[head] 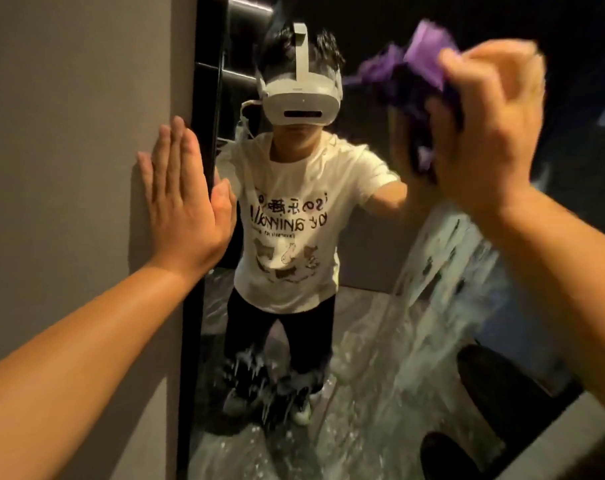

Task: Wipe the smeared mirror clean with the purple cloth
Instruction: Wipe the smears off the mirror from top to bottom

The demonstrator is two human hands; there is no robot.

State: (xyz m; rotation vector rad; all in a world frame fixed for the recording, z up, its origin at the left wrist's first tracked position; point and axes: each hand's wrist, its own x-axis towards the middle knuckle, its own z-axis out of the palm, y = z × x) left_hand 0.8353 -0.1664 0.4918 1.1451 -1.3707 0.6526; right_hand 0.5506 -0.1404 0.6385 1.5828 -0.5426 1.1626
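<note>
Two bare hands up at a tall mirror with a thin black frame down its left edge. Right hand is clenched around a bunched purple cloth, soft and crumpled, folds spilling out above and left of the fingers; hand and cloth are motion-blurred, held at the upper right of the glass. Whether cloth touches glass can't be told for sure, though its reflection sits right against it. Left hand is flat and fully open, fingers together pointing up, holding nothing, palm pressed on the matte grey wall just beside the frame, thumb lying over the frame edge.

Glass: upper and middle parts look fairly clear, glossy. Lower half carries whitish streaky smears, a broad diagonal band under the right forearm, plus drippy blotches near the bottom centre. The mirror shows a person in a white headset, a printed white tee and dark trousers. Lower glass is free of hands. Wall left of the frame is bare and smooth.
</note>
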